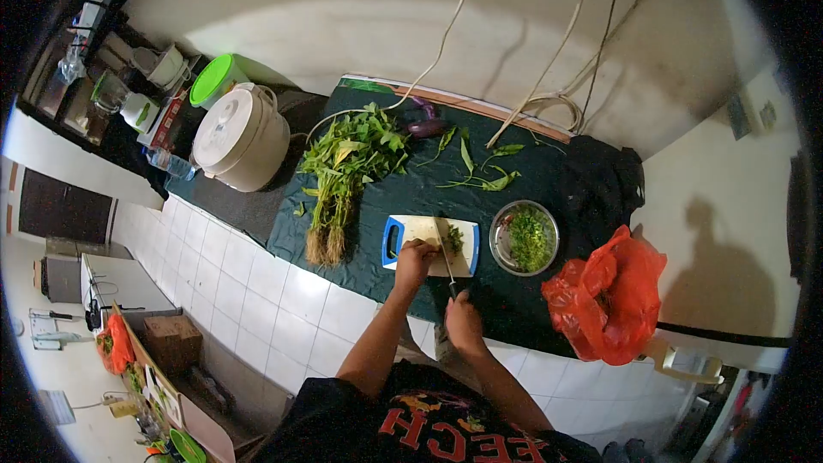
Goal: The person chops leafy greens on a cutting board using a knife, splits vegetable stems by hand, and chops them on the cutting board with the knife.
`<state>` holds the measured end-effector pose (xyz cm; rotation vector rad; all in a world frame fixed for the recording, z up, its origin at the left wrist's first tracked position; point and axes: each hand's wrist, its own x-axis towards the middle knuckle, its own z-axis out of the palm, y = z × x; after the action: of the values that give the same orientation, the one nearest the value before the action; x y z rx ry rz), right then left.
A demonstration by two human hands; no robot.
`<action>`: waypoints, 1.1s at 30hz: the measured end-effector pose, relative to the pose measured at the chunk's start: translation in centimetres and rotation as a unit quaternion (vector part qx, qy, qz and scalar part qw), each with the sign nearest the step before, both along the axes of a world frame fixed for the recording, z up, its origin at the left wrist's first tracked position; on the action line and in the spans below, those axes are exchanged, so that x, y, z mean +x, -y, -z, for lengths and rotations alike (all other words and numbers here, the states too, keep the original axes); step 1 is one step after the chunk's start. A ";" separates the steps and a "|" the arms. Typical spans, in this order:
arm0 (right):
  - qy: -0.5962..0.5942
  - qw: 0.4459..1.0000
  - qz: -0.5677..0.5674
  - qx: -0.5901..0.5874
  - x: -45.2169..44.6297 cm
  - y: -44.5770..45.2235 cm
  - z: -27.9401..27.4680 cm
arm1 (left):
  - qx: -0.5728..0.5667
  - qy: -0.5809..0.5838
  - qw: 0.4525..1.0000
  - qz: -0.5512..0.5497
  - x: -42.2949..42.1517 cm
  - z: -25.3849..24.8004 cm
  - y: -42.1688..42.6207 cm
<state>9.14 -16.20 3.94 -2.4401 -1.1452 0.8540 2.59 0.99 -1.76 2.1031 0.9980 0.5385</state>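
On the dark green table cover lies a white cutting board with blue edges (420, 227). My right hand (464, 321) is wrapped round the handle of a knife (447, 261), whose blade stands over the board. Chopped greens (453, 237) lie just right of the blade. My left hand (415, 259) is closed on the board, left of the blade, on greens largely hidden under its fingers. To the right of the board, a round metal bowl (557, 238) holds chopped greens.
A leafy bunch with roots (351, 159) lies behind left, near a rice cooker (243, 137). Loose leaves (480, 180) and purple eggplants (427, 128) lie behind the board. An orange-red plastic bag (609, 296) sits right of the bowl. White cables (446, 26) hang at the wall.
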 end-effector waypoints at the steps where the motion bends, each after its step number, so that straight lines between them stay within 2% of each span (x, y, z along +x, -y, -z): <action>1: 0.000 1.000 0.019 -0.018 -0.2 0.0 0.4 | 0.009 0.009 1.000 0.004 0.0 0.3 0.0; 3: 0.004 0.999 0.033 -0.031 0.1 -0.7 0.7 | 0.012 0.007 1.000 -0.002 -0.1 0.6 0.0; 6: -0.006 1.000 0.018 0.025 1.2 -2.3 -0.8 | -0.004 -0.002 1.000 -0.014 -0.1 -0.4 0.8; 9: 0.033 0.998 -0.030 -0.036 1.3 -2.9 -3.3 | -0.008 -0.011 1.000 -0.022 0.2 -0.7 0.7; 12: 0.037 0.999 0.000 -0.003 -0.4 -0.9 0.2 | -0.006 -0.033 0.998 -0.044 0.3 -0.4 0.8; 17: 0.008 1.000 0.026 -0.003 0.1 -1.6 1.1 | 0.007 -0.028 0.999 -0.035 -0.1 -0.7 1.0; 21: -0.005 0.999 -0.016 -0.038 1.3 -3.4 -2.8 | -0.028 -0.034 0.997 -0.066 0.1 -1.4 1.2; 29: 0.002 0.999 0.000 -0.047 0.1 -1.3 0.8 | 0.088 -0.025 0.995 -0.032 -0.5 -0.1 2.0; 30: 0.016 0.999 -0.010 -0.031 0.6 -2.2 0.1 | 0.087 -0.024 0.995 -0.036 -0.8 -0.1 2.2; 32: 0.030 0.999 -0.021 -0.011 1.2 -3.1 -0.9 | 0.171 -0.046 0.984 0.039 -1.5 0.1 1.7; 33: 0.033 0.999 -0.037 -0.018 1.6 -3.4 -1.2 | 0.173 -0.044 0.983 0.037 -1.7 -0.1 1.5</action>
<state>10.72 -12.84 5.10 -2.4861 -1.2605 0.8279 0.89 -0.52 -1.70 2.4792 0.9231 0.6222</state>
